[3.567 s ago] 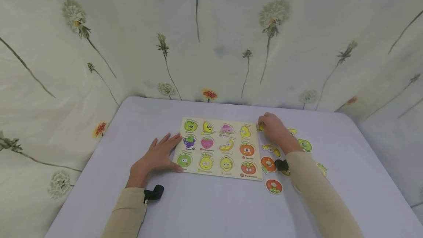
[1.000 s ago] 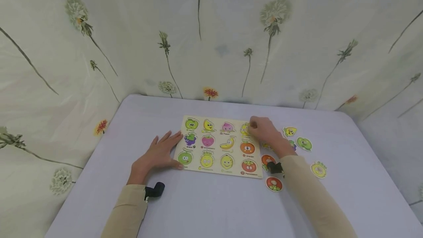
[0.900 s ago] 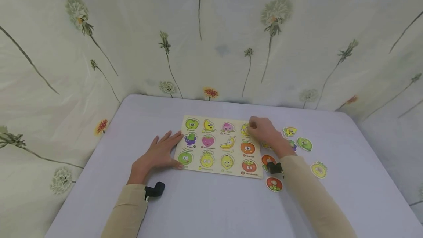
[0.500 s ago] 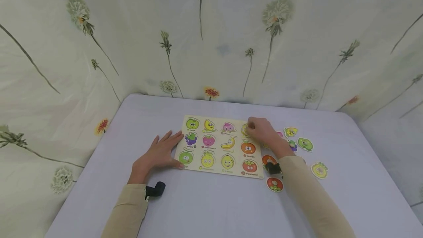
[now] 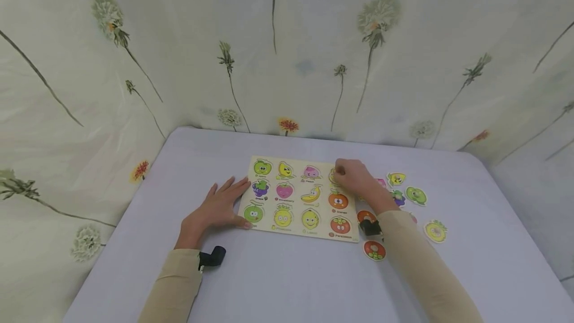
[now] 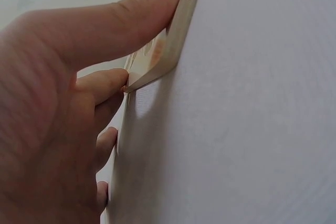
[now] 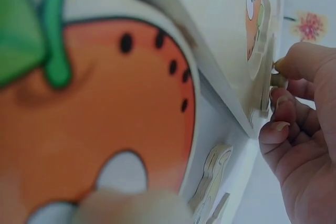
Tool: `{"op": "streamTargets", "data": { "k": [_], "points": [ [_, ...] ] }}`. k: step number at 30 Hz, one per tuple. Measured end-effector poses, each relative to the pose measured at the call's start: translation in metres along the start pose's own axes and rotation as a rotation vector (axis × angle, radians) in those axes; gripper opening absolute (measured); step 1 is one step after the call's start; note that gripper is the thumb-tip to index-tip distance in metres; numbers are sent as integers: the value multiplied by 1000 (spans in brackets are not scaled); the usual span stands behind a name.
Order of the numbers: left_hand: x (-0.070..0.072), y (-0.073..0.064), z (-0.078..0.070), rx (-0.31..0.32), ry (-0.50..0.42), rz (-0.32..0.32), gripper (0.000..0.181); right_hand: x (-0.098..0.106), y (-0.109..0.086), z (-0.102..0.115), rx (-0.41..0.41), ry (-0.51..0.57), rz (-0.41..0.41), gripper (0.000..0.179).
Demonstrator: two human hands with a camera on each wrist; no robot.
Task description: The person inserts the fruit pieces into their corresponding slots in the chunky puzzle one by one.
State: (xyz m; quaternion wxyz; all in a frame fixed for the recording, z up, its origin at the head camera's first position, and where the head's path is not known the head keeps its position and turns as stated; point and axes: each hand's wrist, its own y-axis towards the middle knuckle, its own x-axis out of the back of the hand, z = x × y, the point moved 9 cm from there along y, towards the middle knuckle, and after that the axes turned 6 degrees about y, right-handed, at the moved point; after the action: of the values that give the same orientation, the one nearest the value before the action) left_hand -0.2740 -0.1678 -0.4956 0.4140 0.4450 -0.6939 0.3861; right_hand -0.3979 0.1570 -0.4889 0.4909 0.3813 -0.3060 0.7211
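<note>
A fruit puzzle board (image 5: 297, 216) with printed fruit recesses lies on the table. My left hand (image 5: 217, 208) rests at its left side, fingers spread, with the thumb along the near left corner and fingertips at the left edge. At the top right corner, my right hand (image 5: 356, 178) pinches the small knob (image 7: 278, 80) of a yellow pear puzzle piece (image 5: 332, 176). The piece sits over the pear recess, mostly hidden by the fingers. In the right wrist view, the thumb and index finger close on the knob and the other fingers curl.
Loose knobbed pieces lie right of the board: a persimmon (image 5: 374, 250), an orange (image 5: 365, 216) partly under the wrist camera, grapes (image 5: 397, 197), a green apple or melon (image 5: 416, 196), a yellow mango-like piece (image 5: 396, 179) and a pineapple (image 5: 435, 231). A flowered curtain (image 5: 305, 93) hangs behind the table.
My right hand has moved left from the loose pieces onto the board's top right corner with the pear piece, then stayed there for the last second. The left hand has kept its place.
</note>
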Motion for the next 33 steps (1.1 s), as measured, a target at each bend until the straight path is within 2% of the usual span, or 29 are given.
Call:
{"op": "streamTargets", "data": {
  "k": [18, 26, 33],
  "points": [
    [-8, 5, 7, 11, 19, 8, 112, -5, 1, -1, 13, 41, 2, 10],
    [-8, 6, 5, 5, 28, 13, 113, -7, -1, -2, -27, 32, 33, 12],
    [-9, 6, 7, 1, 18, 12, 114, -2, -5, 3, 38, 0, 2, 11]
  ]
}}
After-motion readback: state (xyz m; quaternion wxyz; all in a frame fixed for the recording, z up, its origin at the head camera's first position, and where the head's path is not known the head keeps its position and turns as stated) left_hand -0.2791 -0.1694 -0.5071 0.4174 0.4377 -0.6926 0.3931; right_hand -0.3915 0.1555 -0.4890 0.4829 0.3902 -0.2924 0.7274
